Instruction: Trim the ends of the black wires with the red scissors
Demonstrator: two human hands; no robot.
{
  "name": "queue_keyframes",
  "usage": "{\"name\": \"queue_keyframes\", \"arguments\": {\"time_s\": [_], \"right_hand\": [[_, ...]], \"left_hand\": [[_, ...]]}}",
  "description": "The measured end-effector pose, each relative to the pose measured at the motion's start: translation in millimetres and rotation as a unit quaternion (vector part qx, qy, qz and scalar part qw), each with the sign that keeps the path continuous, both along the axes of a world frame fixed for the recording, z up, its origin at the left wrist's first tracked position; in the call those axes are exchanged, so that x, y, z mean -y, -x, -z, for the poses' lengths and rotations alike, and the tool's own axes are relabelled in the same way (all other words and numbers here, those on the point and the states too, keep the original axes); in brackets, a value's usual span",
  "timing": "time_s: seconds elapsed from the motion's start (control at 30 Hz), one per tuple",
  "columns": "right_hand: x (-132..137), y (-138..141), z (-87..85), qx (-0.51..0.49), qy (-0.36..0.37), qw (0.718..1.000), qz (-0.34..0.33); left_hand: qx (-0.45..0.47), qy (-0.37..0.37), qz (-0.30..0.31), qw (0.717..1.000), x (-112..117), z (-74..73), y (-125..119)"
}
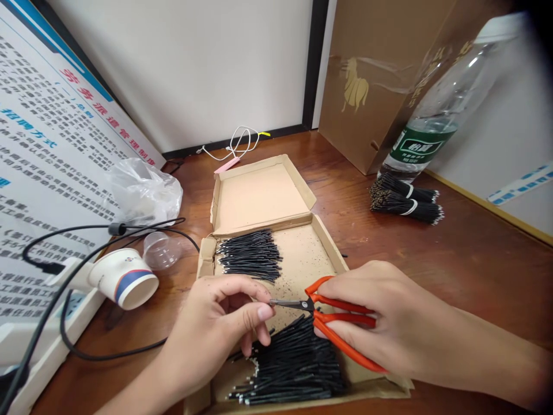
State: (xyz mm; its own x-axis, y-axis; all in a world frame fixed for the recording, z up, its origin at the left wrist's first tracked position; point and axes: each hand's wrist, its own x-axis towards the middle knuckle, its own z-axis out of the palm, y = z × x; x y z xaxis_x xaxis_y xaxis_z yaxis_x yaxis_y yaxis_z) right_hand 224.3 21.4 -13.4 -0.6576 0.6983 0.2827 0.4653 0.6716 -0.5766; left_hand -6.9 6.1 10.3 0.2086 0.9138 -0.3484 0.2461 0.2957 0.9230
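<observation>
My right hand [389,323] is wrapped round the red handles of a pair of scissors [307,304]. Their dark blades point left and look nearly together, the tip meeting the fingertips of my left hand [228,323]. Thumb and forefinger of that left hand are pinched; whatever lies between them is too small or hidden to make out. Below both hands, a large pile of short black wires [298,369] with pale ends lies in an open cardboard box [322,245]. A smaller, neater row of black wires [249,253] rests in the box's far left part.
Dark crumbs dot the box floor. Left stand a tipped paper cup [125,279], a clear plastic cup [162,251], a plastic bag [147,190] and black cable [129,354]. Right are tied wire bundles [406,199], a water bottle [425,132] and a brown carton [367,75].
</observation>
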Motion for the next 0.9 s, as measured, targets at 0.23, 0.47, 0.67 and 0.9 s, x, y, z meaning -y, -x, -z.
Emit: {"name": "queue_keyframes", "arguments": {"time_s": [0.23, 0.47, 0.67, 0.9], "right_hand": [[0.1, 1.1, 0.2, 0.013, 0.011, 1.0, 0.0], [-0.5, 0.7, 1.1, -0.001, -0.02, 1.0, -0.005], [1.9, -0.9, 4.9, -0.012, 0.002, 1.0, 0.013], [2.1, 0.9, 1.0, 0.006, 0.03, 0.999, 0.007]], "left_hand": [[0.014, -0.011, 0.003, 1.0, 0.1, 0.9, 0.2], [0.022, -0.003, -0.003, 1.0, 0.8, 2.6, -1.0], [0.025, -0.013, -0.01, 1.0, -0.3, 1.1, -1.8], [0.038, -0.007, -0.009, 0.999, 0.5, 2.7, -0.7]]}}
